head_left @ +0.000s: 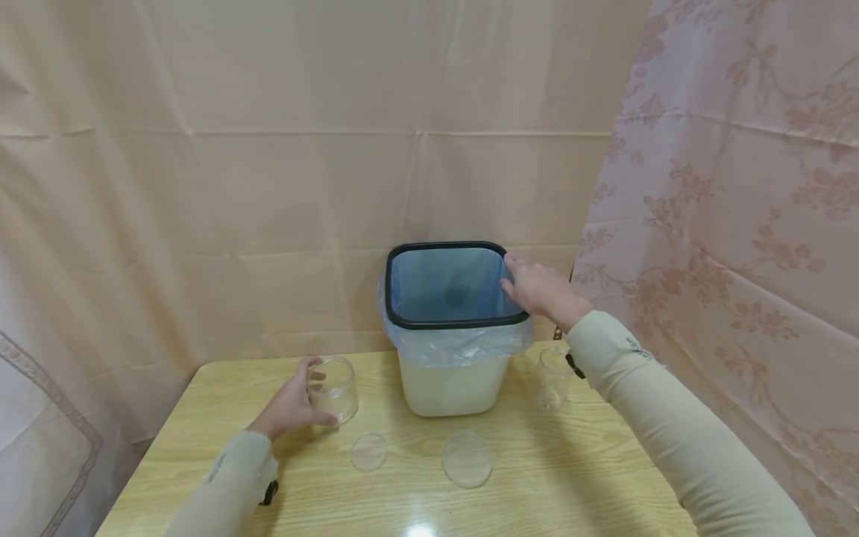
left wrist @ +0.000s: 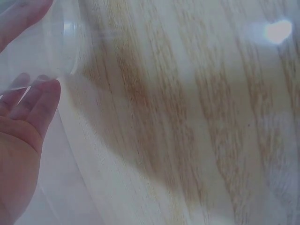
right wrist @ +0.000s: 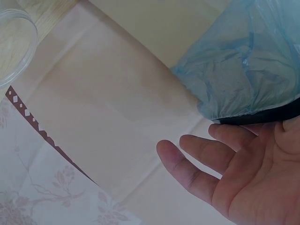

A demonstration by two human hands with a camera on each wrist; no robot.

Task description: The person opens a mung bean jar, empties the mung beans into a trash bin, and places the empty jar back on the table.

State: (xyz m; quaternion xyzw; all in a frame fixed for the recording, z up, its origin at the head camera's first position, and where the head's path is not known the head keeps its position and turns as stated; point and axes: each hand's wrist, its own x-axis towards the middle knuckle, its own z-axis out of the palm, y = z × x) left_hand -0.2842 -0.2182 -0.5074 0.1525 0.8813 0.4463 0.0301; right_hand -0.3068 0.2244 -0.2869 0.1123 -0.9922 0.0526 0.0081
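Observation:
On the left of the table, my left hand (head_left: 298, 403) grips a clear cylindrical jar (head_left: 344, 391), thumb at its near side and fingers round the far side. The left wrist view shows the jar wall (left wrist: 70, 37) between thumb and fingers. At the back centre stands a cream trash bin (head_left: 452, 388) with a black rim (head_left: 456, 325) and a light-blue liner bag (head_left: 463, 347) folded over it. My right hand (head_left: 537, 287) rests at the rim's right side. Its extended fingers (right wrist: 201, 150) lie outside, just beyond the rim, while the thumb reaches over the opening.
Two clear round discs, a smaller one (head_left: 369, 452) and a larger one (head_left: 467, 459), lie flat in front of the bin. Another clear jar (head_left: 552, 380) stands right of the bin, below my right forearm. Beige curtain (head_left: 268, 186) hangs close behind the wooden table (head_left: 537, 492).

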